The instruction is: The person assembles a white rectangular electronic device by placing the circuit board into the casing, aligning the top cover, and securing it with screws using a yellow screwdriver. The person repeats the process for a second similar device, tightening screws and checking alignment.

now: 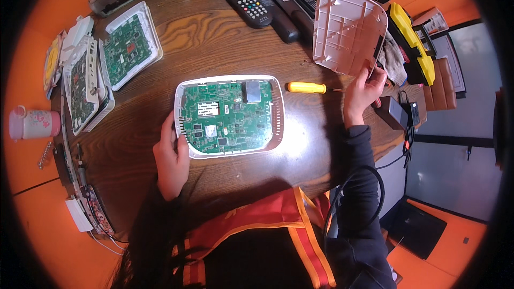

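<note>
And we're live over the dark wooden table [225, 48], the biggest thing in sight, its grain swirling away under the lamp's bright patch; on it, near the middle, sits the white housing [278, 109], its open side up and its slotted walls showing; up to the right comes the pale cover [342, 35], ribbed inner face toward us, though whether its far edge rests on anything I can't quite tell; inside the housing, flat and green, lies the circuit board [235, 112]; over on the left side, two opened units [152, 28] stand close together, green boards showing in both; up at the top, a grey remote control [241, 0] lies at a slant beside darker ones.

Now the hands: the left hand [174, 163] is curled round the housing's left wall, thumb along the near corner, a firm hold; the right hand [365, 93] is closed in a pinch on the cover's lower edge, well apart from the housing; smallest of all, a yellow-handled screwdriver [306, 87] lies between housing and right hand, its shaft pointing rightward!
</note>
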